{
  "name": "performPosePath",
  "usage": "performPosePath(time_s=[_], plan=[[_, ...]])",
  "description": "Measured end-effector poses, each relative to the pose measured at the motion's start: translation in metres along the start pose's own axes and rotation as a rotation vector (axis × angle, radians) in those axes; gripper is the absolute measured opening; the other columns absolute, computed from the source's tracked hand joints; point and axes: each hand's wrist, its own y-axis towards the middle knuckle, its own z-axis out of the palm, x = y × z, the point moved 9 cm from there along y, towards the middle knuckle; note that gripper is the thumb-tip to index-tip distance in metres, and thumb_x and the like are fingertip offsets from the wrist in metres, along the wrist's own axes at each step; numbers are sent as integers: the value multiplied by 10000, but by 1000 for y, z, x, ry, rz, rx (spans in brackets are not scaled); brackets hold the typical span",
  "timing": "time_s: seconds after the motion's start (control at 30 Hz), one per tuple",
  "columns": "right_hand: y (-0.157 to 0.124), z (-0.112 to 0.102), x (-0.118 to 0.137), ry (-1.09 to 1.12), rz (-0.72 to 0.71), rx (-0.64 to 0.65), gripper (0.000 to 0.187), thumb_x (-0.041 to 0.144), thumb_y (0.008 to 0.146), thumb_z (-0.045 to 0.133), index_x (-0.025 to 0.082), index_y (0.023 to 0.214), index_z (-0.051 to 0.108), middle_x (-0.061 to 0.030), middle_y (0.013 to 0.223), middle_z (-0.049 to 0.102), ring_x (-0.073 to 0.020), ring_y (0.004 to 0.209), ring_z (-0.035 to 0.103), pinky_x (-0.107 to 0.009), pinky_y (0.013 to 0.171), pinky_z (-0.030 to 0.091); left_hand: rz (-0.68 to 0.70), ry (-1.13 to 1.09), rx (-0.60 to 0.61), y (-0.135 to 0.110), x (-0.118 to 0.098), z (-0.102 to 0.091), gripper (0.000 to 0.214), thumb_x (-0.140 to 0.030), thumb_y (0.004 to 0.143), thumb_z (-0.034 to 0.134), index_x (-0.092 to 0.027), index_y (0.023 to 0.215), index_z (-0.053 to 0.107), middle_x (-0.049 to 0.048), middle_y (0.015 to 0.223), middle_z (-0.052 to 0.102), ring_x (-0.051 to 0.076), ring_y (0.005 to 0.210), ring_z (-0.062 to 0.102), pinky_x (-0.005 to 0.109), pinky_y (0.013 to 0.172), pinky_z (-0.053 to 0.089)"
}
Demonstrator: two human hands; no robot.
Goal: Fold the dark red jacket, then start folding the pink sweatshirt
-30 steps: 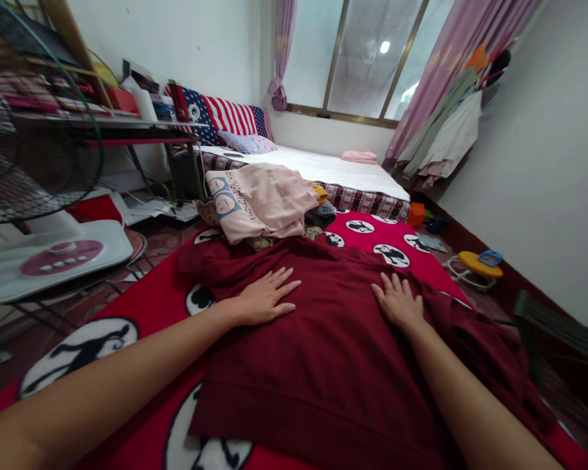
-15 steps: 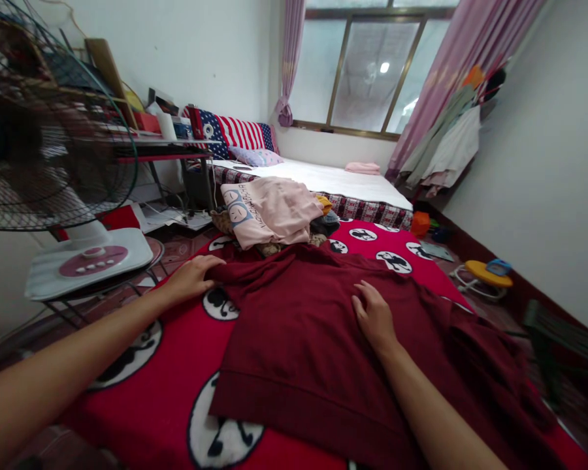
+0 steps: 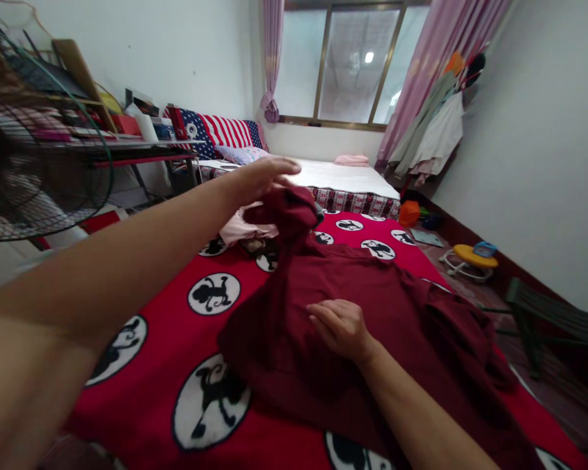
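Garment [image 3: 343, 274]: maroon, across the centre and lower right of the frame, mostly lying on the blanket, its left part pulled up in folds
Left hand [image 3: 269, 175]: you hold a bunched part of the garment, fingers closed around it, just above the centre of the frame
Right hand [image 3: 340, 326]: you have it on the garment, below the centre of the frame, fingers curled inward; I cannot tell whether they pinch any cloth
Blanket [image 3: 157, 408]: red, with black figures in white circles, under the garment
Pink cloth [image 3: 240, 228]: left of the lifted folds, partly hidden from you by your left arm
Bed [image 3: 318, 173]: white-topped, upper middle of the frame
Fan [image 3: 44, 176]: cut off by the left edge
Stool [image 3: 470, 256]: yellow-topped, right side of the frame
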Motion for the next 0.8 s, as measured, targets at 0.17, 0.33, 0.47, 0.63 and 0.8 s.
performPosePath(time_s=[0.17,0.33,0.47,0.63,0.8], plan=[[-1,8,12,16,-40,72,126,245,920,542,175,901,645,-30,688,673,-121,565,594,-256,573,418,-43,-700,187,-41,-44,66,471,-342,855,587,-156,1275,479,129,1070,652,206,937,664,419,864,530],[-7,3,-29,91,285,-55,134,206,925,509,201,880,635,-23,749,686,-127,649,631,-236,644,461,-259,-295,393,-140,13,101,627,-516,690,708,-133,1169,577,136,1073,662,256,936,646,403,859,500],[-23,-15,-81,-172,621,-132,217,224,878,543,210,1077,629,-87,1084,666,-213,1019,613,-349,922,458,-366,-110,596,-204,41,113,701,-632,693,651,-156,1203,587,88,983,700,254,893,652,336,789,487],[-68,-22,-141,-470,1014,157,643,450,722,716,175,1278,546,-198,1434,426,-384,1336,354,-648,1058,244,-324,-125,657,-234,26,118,420,-533,731,632,-166,933,661,22,783,679,195,717,622,254,611,424],[-80,-38,-155,-339,1002,15,570,498,685,737,185,1150,633,-203,1378,482,-399,1290,414,-680,1023,266,-254,-211,612,-240,23,113,505,-298,659,678,-189,1144,594,37,995,673,191,818,629,264,710,471]])
